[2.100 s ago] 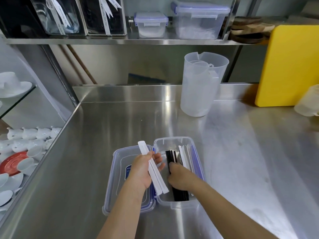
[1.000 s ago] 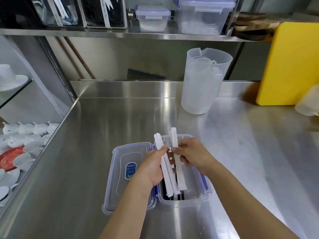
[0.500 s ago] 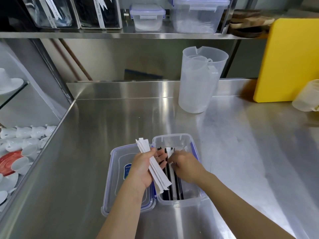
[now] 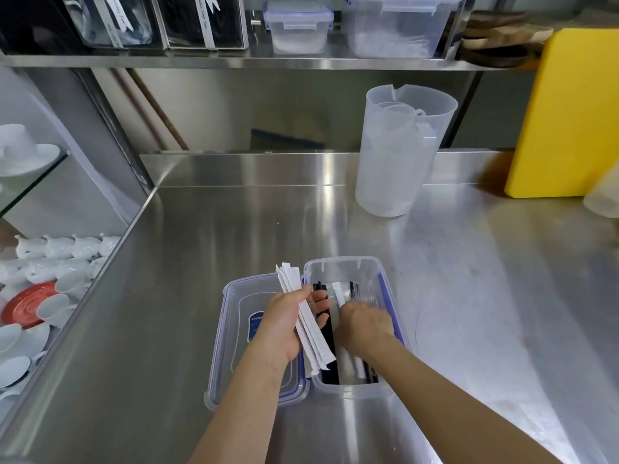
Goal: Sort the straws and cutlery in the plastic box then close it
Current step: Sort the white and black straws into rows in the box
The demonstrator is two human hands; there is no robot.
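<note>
A clear plastic box with blue seals stands open on the steel counter, its lid lying flat beside it on the left. My left hand holds a bundle of white paper-wrapped straws over the box's left edge. My right hand reaches down inside the box, fingers curled among its contents. Black cutlery and a white wrapped straw lie lengthwise in the box. What the right hand's fingers hold is hidden.
A translucent plastic jug stands behind the box, a yellow cutting board leans at the right, and another container is at the right edge. White cups and a red saucer sit lower left. Lidded boxes are on the shelf above.
My right hand passed a white straw to the left hand's bundle, then dropped back into the box and shifted to its right side. The left hand keeps the bundle steady.
</note>
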